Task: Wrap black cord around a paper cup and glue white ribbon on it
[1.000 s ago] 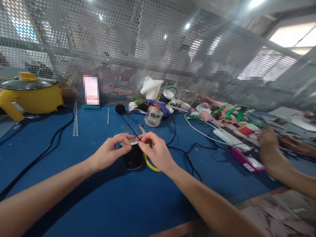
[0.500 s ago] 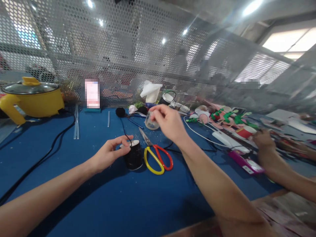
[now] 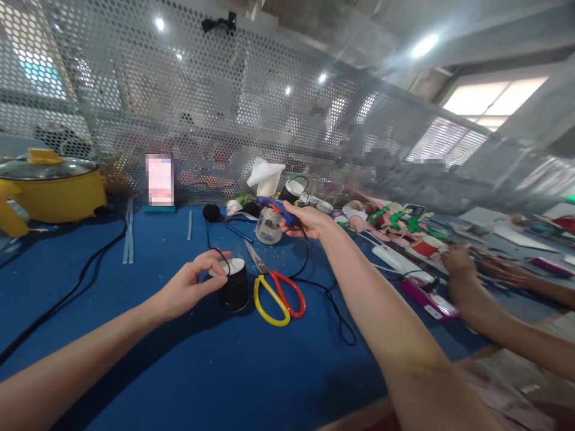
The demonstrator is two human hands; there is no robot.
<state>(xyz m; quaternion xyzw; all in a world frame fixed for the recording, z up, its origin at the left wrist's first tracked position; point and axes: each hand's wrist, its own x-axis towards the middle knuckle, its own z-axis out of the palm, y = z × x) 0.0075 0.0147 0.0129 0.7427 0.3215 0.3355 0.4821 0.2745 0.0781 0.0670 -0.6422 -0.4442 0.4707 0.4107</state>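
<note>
Left hand (image 3: 191,288) pinches black thread spool (image 3: 232,285) on blue table (image 3: 233,371); right hand (image 3: 306,220) grips blue glue gun (image 3: 277,209). Scissors (image 3: 275,288) lie just beside spool.

The scene is bright. Light comes from round ceiling lamps (image 3: 158,24) above the hands and from a large window (image 3: 494,105) far to the right, which is washed out to white. A pale glare streak crosses the perforated screen (image 3: 215,120) behind the hands. Soft shadows lie on the blue worktop (image 3: 224,371) under both forearms. Straight lines bend strongly near the edges. The other person's hand (image 3: 458,266), right of the right hand (image 3: 309,221), is blurred.
</note>
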